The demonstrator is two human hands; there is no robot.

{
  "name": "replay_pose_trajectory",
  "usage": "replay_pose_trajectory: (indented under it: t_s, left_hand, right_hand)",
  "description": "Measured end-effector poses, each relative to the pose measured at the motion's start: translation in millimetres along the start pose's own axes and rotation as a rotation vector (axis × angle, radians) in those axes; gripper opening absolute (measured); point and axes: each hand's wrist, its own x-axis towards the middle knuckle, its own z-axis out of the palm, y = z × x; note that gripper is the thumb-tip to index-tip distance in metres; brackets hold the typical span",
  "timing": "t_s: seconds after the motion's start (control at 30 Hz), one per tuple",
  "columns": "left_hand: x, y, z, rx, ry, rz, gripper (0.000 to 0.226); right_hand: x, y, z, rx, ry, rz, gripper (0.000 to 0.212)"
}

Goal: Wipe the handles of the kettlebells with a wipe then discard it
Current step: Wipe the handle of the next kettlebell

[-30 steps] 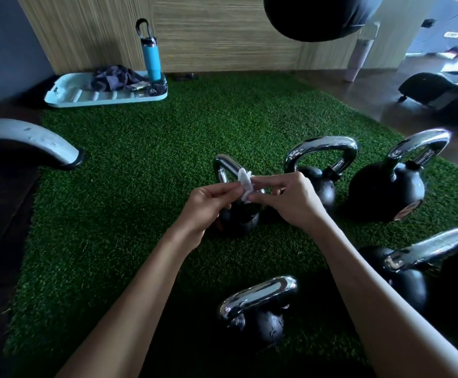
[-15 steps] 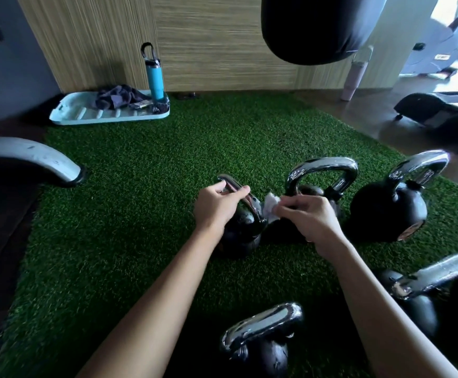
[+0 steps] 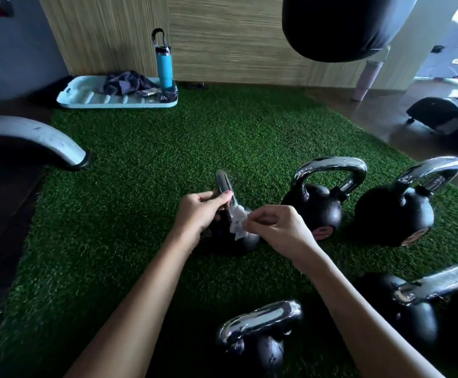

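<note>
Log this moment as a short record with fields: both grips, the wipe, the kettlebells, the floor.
left grip: curled round the handle of the far-left kettlebell
right grip: pinches the wipe against that handle
wipe state: white, crumpled
other kettlebells: four, upright, untouched
floor: green turf
background: blue bottle standing on a pale tray

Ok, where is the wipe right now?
Head view, centre: the white wipe is pinched by the right hand against the kettlebell handle that the left hand grips.
</note>
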Motion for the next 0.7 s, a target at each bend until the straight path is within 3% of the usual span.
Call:
replay_pose_trajectory:
  t_s: [0.13,0.37,0.47,0.57,0.7]
  left_hand:
    - [-0.4,-9.7,-27.7,0.033,-0.039,0.013,0.041]
    - [0.2,-26.8,-62.6,0.028,-0.088,-0.038,0.045]
    - [0.3,-33.5,-74.7,-0.020,-0.113,-0.058,0.039]
    - [0.6,-38.4,-80.1,-0.045,-0.138,-0.050,0.036]
    - [-0.2,-41.4,-81.7,-0.063,-0.133,-0.037,0.041]
  right_hand:
    - [7.1,-3.8,5.0,0.076,-0.147,-0.001,0.012]
    - [59.7,5.7,19.9,-0.019,0.289,0.156,0.020]
    - [79.8,1.6,45.5,-0.112,0.276,0.086,0.025]
    - [94.6,0.5,75.5,-0.187,0.255,0.012,0.004]
    - [106.3,4.5,97.5,-0.197,0.244,-0.009,0.011]
